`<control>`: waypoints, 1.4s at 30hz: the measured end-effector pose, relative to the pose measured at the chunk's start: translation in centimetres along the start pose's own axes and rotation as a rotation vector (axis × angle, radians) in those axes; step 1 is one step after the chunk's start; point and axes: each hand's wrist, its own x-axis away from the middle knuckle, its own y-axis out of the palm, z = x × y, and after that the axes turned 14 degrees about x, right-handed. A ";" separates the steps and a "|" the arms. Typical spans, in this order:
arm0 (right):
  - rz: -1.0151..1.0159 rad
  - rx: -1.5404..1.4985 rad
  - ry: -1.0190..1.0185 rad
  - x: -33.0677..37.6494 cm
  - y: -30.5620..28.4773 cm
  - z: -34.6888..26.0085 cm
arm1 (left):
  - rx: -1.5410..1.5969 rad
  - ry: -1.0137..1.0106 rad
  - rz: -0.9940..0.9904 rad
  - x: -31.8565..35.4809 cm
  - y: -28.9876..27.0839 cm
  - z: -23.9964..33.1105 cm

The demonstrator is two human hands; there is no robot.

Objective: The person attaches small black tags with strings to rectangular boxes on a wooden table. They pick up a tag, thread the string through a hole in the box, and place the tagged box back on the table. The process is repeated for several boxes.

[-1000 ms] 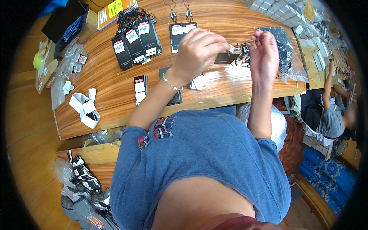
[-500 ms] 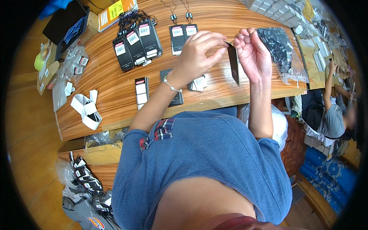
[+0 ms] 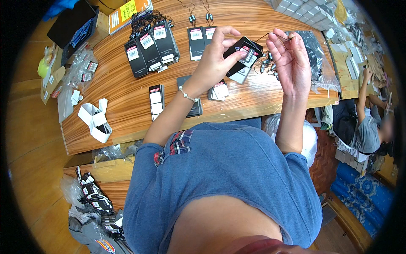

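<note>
Black hang tags (image 3: 251, 56) with a white and red label and a pale card are pinched between the thumb and fingers of my left hand (image 3: 213, 59). A thin black string (image 3: 270, 34) runs from their top corner to my right hand (image 3: 292, 63), whose thumb and fingertips pinch its end. That hand's palm faces up, a little right of the tags. Below the string, loose string locks (image 3: 267, 65) lie on the table, partly hidden by my right hand. Two strung black tags (image 3: 196, 44) rest just beyond my left hand. Near my left wrist are dark tags (image 3: 196, 110) and a small labelled stack (image 3: 218, 91).
Strung black tags (image 3: 148, 53) lie in overlapping piles at the back left. A narrow label stack (image 3: 156, 101) and a white paper strip (image 3: 95, 122) are nearer. A plastic bag (image 3: 323, 67) lies at the right edge. Another person (image 3: 370, 131) sits far right.
The tags have turned from edge-on to face-up and tilted. My right hand has moved right and slightly down, stretching the string out. The loose string locks have come into sight.
</note>
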 end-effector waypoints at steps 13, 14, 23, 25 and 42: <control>-0.056 0.099 -0.129 0.0 -0.4 -0.3 | -0.297 0.213 -0.038 -0.2 -0.3 0.7; -0.084 0.138 -0.168 -0.1 -0.6 -0.3 | -0.451 0.365 -0.052 -0.6 -0.6 1.1; -0.124 0.793 -0.136 1.6 2.8 -0.1 | -0.183 0.068 0.034 -0.3 0.6 3.6; -0.155 0.824 -0.092 1.7 2.8 0.0 | -0.133 0.018 0.012 -0.4 0.4 3.5; -0.301 0.723 0.110 1.4 1.7 0.4 | -0.258 -0.259 -0.224 -1.3 -0.8 4.6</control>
